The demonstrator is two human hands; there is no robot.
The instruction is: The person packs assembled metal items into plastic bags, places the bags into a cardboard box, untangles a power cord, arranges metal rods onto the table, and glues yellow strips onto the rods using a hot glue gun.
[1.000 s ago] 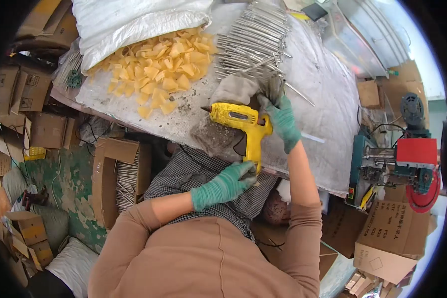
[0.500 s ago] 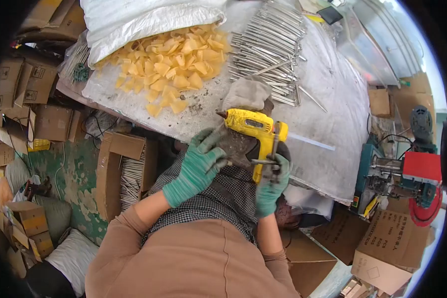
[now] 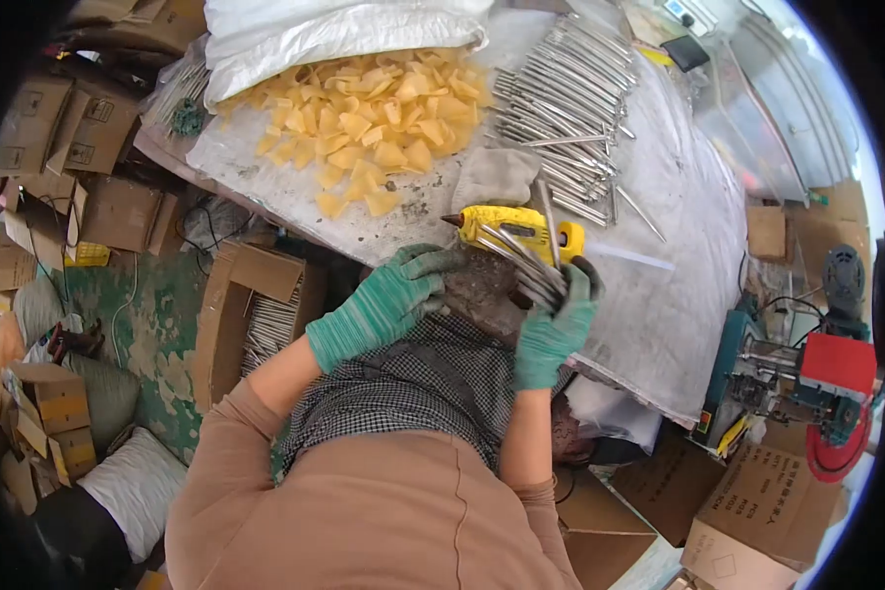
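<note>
My right hand [image 3: 558,329], in a green glove with dark fingertips, grips several shiny metal rods [image 3: 527,267]. The rods fan up and to the left across a yellow glue gun [image 3: 509,225], hiding part of it. This glue gun lies at the table's front edge with its dark nozzle to the left. My left hand [image 3: 388,300], gloved alike, is held left of the rods, its fingers stretched to the right and nothing visible in them. Behind the glue gun lies a grey cloth [image 3: 498,177]. Farther back is a pile of metal rods [image 3: 570,108].
Yellowish translucent pieces [image 3: 383,123] spill from a white sack [image 3: 344,34] on the covered table [image 3: 674,315]. On the floor at left stands a cardboard box [image 3: 221,329] holding thin rods. A machine with a red cover [image 3: 836,362] and a printed carton [image 3: 757,501] are at right.
My right hand has lifted the rods, which now point up and left over the glue gun. My left hand remains in front of the table. The whole view has shifted slightly.
</note>
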